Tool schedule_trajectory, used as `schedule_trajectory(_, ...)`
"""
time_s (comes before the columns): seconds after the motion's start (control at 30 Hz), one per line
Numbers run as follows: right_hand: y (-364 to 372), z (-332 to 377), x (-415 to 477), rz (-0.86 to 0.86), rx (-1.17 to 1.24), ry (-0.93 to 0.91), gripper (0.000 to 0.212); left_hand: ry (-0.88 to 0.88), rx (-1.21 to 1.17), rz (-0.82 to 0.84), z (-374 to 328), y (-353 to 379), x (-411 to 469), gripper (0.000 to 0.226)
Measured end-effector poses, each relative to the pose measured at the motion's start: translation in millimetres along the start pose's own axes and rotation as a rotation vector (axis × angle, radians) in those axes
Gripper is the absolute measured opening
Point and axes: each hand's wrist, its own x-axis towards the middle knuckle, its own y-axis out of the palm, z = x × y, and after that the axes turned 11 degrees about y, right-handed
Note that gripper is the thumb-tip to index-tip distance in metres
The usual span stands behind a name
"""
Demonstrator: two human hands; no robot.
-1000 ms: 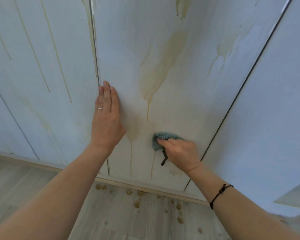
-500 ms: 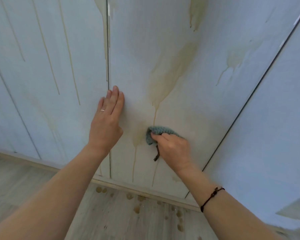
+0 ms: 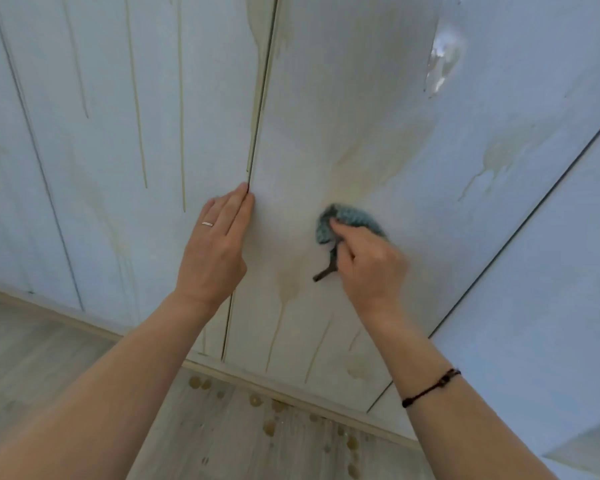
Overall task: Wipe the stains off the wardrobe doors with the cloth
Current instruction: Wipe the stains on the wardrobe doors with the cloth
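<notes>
Cloth [image 3: 352,219] is gripped in the curled fingers [image 3: 344,234] of the right hand [image 3: 371,268] and pressed against the door [image 3: 361,98], just below a tan stain [image 3: 352,168]. The left hand [image 3: 215,251] is laid flat at the door's edge, fingers straight and released, left of the cloth.

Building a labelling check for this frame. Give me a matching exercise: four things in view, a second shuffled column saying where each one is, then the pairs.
Column 1
1. teal knitted cloth
2. plain silver ring
3. thin black cord bracelet
4. round brown droplets

Column 2
a. on the pale wooden floor, below the doors
b. gripped by the right hand against the white wardrobe door
c. on a finger of the left hand
d. round the right forearm

Pairs: 1-b, 2-c, 3-d, 4-a.
</notes>
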Motion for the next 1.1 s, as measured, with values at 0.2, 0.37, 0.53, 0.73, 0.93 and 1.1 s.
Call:
schedule_trajectory(0.2, 19, -3, -1, -0.179, 0.069, -0.026, 0.022, -0.013, 0.042, 0.107, 1, 8, -14, 0.079)
schedule_trajectory(0.37, 46, -8, -96, 0.376, -0.121, -0.347, 0.01, -0.033, 0.03, 0.181, 3, 4, -15, 0.089)
schedule_trajectory(0.53, 12, 18, 57, -0.126, -0.062, -0.169, 0.012, -0.018, -0.049, 0.145, 10, 11, -18, 0.088)
schedule_trajectory(0.73, 34, 20, 40, -0.114, -0.168, -0.411, 0.01, -0.041, -0.073, 0.182, 13, 11, -17, 0.087)
schedule_trajectory(0.93, 22, 10, 27, 0.164, -0.286, -0.624, 0.011, -0.086, -0.102, 0.26, 4, 3, -17, 0.095)
schedule_trajectory(1.1, 22, 56, 116, -0.181, -0.216, -0.389, 0.01, -0.055, -0.102, 0.239, 10, 7, -20, 0.092)
